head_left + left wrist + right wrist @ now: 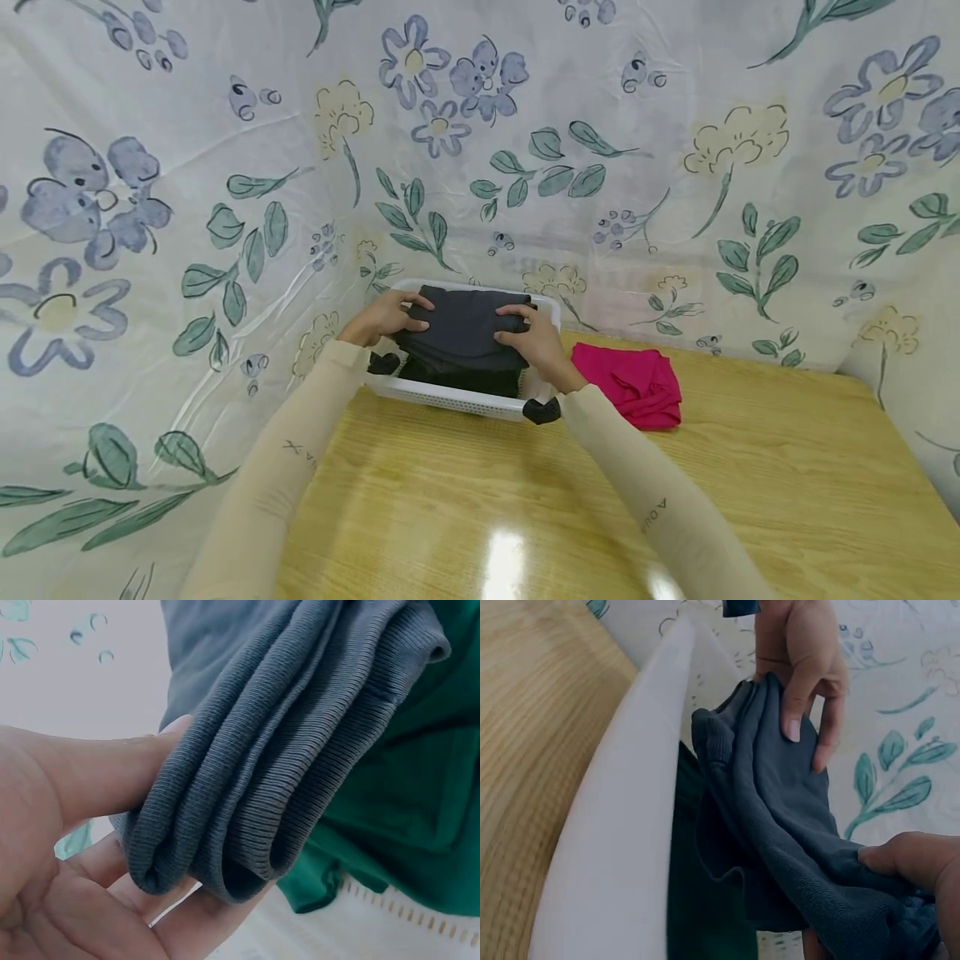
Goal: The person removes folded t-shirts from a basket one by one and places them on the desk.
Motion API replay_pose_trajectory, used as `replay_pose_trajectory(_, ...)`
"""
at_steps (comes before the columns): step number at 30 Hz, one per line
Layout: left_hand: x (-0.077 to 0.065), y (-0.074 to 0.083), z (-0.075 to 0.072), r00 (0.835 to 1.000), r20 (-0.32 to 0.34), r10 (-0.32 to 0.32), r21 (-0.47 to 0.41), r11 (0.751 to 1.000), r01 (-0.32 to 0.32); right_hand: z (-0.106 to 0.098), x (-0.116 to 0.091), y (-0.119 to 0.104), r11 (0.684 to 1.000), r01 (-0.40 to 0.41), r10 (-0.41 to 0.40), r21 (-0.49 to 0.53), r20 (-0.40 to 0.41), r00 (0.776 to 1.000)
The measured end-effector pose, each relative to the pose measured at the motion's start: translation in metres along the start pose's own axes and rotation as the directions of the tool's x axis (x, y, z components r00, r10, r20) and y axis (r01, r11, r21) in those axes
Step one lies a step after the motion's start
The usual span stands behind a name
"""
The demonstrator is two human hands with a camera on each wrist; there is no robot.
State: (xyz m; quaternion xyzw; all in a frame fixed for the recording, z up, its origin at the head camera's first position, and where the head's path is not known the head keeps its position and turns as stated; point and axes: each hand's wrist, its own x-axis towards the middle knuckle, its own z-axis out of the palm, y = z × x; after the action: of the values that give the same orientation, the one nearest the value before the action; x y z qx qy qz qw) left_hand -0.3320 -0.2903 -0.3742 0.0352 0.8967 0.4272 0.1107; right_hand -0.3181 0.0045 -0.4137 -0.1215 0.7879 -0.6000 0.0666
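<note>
A folded dark grey garment (468, 329) with ribbed edges is held between both hands, over a white plastic basket (450, 397). My left hand (386, 317) grips its left end, thumb on top and fingers underneath, as the left wrist view shows. At the opposite end my right hand (538, 340) pinches the cloth, its thumb (900, 859) pressing on the upper layer. Beneath the grey garment lies a dark green cloth (420, 795) inside the basket. How far the grey one stands above the green one is hard to tell.
To the right of the basket a crumpled pink-red cloth (630, 385) lies on the wooden table (465, 475). Black handles (542, 411) sit at the basket's corners. A flower-printed sheet (600, 208) hangs behind and at the left, close to the basket.
</note>
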Motion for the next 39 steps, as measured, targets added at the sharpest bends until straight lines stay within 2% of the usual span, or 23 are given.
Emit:
replay_pose_trajectory(5,-0.002,0.011,0.003,1.0,-0.016,-0.007,0.001,1.0,0.007,-0.014,-0.002,-0.001,0.999,0.003,-0.004,0.048,0.013,1.0)
replay_pose_trajectory(10,-0.007,0.02,0.007,1.0,-0.027,0.006,-0.003,1.0,-0.006,-0.026,-0.006,-0.001,0.999,0.002,-0.003,0.046,0.017,1.0)
replay_pose_trajectory(17,-0.008,0.025,0.012,0.998,-0.014,0.058,-0.026,0.998,-0.058,-0.039,-0.014,-0.002,0.997,0.019,-0.022,0.073,0.038,0.999)
replay_pose_trajectory(25,-0.013,0.036,0.019,0.998,0.013,0.06,-0.073,0.996,-0.059,-0.054,-0.022,-0.005,0.998,0.017,-0.019,0.054,0.038,0.999)
replay_pose_trajectory(39,-0.005,0.056,0.04,0.993,0.038,0.115,-0.106,0.988,-0.111,-0.084,-0.039,-0.004,0.998,0.041,-0.041,0.04,-0.003,0.999)
